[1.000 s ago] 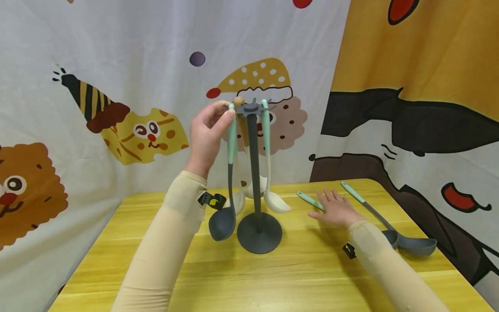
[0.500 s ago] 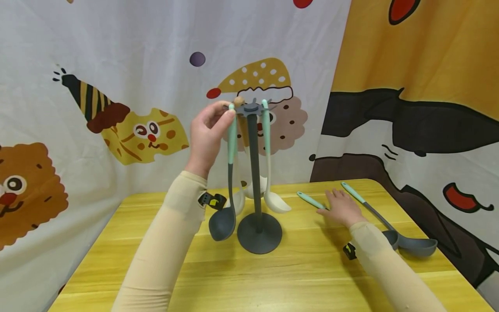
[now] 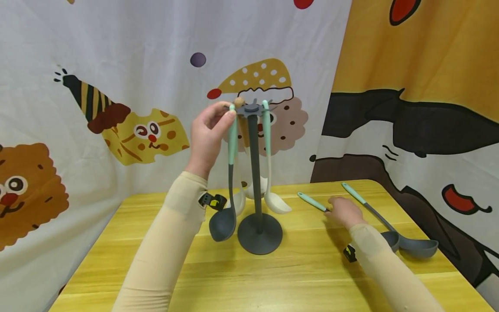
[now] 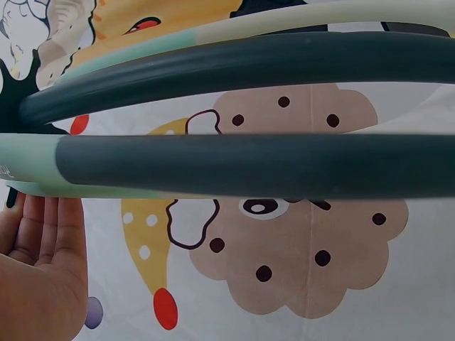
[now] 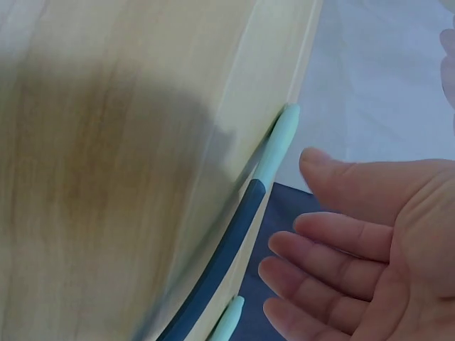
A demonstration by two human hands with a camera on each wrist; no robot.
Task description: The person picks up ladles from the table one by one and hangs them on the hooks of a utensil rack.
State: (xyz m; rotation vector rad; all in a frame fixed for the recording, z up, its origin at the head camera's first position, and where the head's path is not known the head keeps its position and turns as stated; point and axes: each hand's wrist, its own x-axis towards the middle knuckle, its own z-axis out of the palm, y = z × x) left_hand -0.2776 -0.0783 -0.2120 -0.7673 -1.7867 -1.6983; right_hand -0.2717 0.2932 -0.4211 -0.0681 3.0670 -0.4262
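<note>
In the head view my left hand [image 3: 208, 136] pinches the mint handle end of a dark grey ladle [image 3: 222, 225] at the top of a grey utensil stand [image 3: 260, 236]. The ladle hangs upright, its bowl above the table. The left wrist view shows the ladle's dark shaft [image 4: 249, 165] crossing beside my fingers [image 4: 69, 234]. My right hand [image 3: 345, 212] is low over the table by a second mint-handled utensil [image 3: 312, 201]; the forearm hides part of it. In the right wrist view, thumb and fingers are spread apart close to its handle [image 5: 279, 142].
Several cream-headed utensils, one a ladle [image 3: 277, 203], hang on the stand. Another mint-handled utensil with a dark bowl [image 3: 419, 248] lies at the right side of the wooden table [image 3: 296, 277]. A printed curtain [image 3: 156, 52] stands behind the table.
My right hand has shifted slightly right along the second utensil, from its mint handle towards its dark shaft, and its fingers have drawn in. The left hand and its ladle stay put.
</note>
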